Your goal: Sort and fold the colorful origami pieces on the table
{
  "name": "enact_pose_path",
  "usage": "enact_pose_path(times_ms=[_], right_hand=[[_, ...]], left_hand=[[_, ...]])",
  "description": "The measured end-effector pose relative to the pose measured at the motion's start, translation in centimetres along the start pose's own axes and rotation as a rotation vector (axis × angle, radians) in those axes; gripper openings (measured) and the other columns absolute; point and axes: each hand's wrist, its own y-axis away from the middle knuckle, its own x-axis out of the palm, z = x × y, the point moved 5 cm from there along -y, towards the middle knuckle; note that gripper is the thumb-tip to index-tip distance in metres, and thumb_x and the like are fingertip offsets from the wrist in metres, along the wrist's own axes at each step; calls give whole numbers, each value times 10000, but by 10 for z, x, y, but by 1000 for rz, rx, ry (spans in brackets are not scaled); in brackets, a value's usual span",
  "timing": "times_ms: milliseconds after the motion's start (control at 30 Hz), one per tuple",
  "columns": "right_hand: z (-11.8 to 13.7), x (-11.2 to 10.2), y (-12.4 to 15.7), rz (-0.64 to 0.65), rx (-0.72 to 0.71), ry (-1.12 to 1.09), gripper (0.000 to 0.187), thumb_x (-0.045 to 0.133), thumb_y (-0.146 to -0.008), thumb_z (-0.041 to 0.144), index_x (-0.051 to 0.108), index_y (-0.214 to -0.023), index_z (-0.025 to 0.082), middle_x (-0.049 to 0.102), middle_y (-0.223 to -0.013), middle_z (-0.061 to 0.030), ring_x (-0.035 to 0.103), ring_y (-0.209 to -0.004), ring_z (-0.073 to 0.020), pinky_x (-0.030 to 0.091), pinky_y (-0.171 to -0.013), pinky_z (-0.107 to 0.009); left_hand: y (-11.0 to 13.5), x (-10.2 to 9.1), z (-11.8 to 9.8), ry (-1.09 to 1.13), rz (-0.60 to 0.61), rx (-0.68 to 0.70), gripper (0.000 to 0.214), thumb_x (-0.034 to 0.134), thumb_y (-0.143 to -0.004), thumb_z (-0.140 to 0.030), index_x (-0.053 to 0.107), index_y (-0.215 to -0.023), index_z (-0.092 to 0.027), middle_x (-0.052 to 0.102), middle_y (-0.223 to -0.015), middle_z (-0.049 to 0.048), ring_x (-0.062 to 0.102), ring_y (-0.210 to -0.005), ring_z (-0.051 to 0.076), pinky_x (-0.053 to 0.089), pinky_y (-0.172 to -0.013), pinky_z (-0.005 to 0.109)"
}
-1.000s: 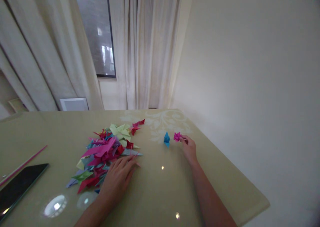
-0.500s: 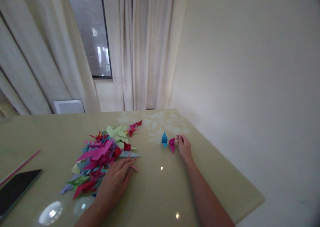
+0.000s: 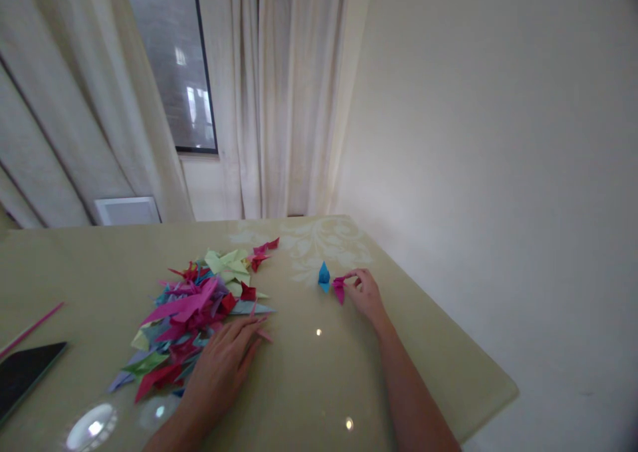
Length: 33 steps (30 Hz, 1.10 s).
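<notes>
My left hand [image 3: 224, 359] lies palm down with its fingers stretched out at the near right edge of a heap of folded paper cranes [image 3: 194, 306]. Under and beside its fingertips is a light pink paper crane [image 3: 263, 334], partly covered. My right hand [image 3: 366, 296] is at the right side of a magenta paper crane [image 3: 339, 291], thumb and forefinger closed at its edge. Just left of that one, a blue paper crane [image 3: 323, 276] stands on the table.
The heap spreads over the table's [image 3: 299, 385] middle left, with a red and pink crane [image 3: 262, 256] at its far end. To the left are a dark phone [image 3: 30, 375] and a pink stick [image 3: 32, 331]. A wall [image 3: 498, 173] runs along the right, with curtains [image 3: 294, 106] behind.
My right hand has moved left, and its fingertips now meet the magenta crane instead of standing apart from it. My left hand stays by the heap. The view has shifted slightly.
</notes>
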Motion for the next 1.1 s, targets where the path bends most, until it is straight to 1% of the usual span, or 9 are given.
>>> enact_pose_path(times_ms=[100, 200, 300, 400, 533, 667, 800, 1100], right_hand=[[-1, -7, -3, 11, -14, 15, 205, 573, -745, 174, 735, -861, 223, 630, -941, -44, 601, -761, -196, 503, -729, -315], [-5, -9, -3, 41, -14, 26, 146, 655, -733, 196, 749, -840, 227, 629, -929, -39, 608, -756, -198, 509, -720, -319], [-8, -3, -3, 60, -11, 21, 105, 702, -771, 248, 774, -846, 235, 649, -935, -46, 628, -784, -206, 527, -755, -335], [-11, 4, -5, 47, 1, 11, 123, 681, -819, 287, 773, -869, 224, 671, -952, -57, 637, -771, -200, 540, -780, -344], [-18, 8, -9, 6, 36, -1, 171, 633, -856, 338, 741, -907, 215, 713, -960, -67, 646, -752, -210, 547, -768, -357], [-22, 10, -10, 15, 46, -23, 205, 569, -891, 362, 717, -922, 225, 747, -908, -56, 667, -764, -226, 549, -771, -362], [-21, 9, -9, 16, 34, -34, 235, 537, -899, 379, 711, -930, 225, 741, -932, -65, 673, -787, -229, 544, -795, -368], [-17, 10, -9, -2, 32, -49, 254, 526, -908, 410, 696, -946, 224, 737, -936, -79, 679, -797, -241, 541, -790, -376]], left_hand=[[0, 1, 0, 2, -13, 3, 336, 518, -1037, -387, 712, -1302, -313, 718, -1361, 56, 679, -1224, 288, 563, -1050, 484], [0, 0, 0, 5, -21, 1, 359, 520, -1035, -378, 694, -1339, -304, 723, -1351, 63, 683, -1214, 282, 563, -1049, 477], [0, 1, -1, 9, -3, 5, 352, 518, -1034, -374, 703, -1323, -299, 721, -1354, 65, 675, -1230, 287, 550, -1069, 497], [0, 0, -2, 11, 2, 14, 324, 532, -1029, -380, 720, -1282, -308, 719, -1357, 59, 675, -1229, 283, 551, -1067, 483], [1, -1, -3, -2, -31, 23, 351, 525, -1030, -383, 702, -1324, -307, 726, -1339, 61, 683, -1211, 284, 569, -1035, 467], [1, -1, -3, -7, -39, 31, 355, 536, -1025, -370, 698, -1333, -303, 721, -1342, 66, 680, -1212, 277, 562, -1049, 456], [1, 1, -3, -14, -34, 26, 359, 534, -1029, -365, 689, -1347, -303, 716, -1347, 69, 673, -1215, 274, 552, -1063, 465], [3, 5, -1, -19, -36, 34, 345, 537, -1029, -352, 686, -1336, -304, 707, -1360, 58, 668, -1222, 278, 554, -1059, 475]])
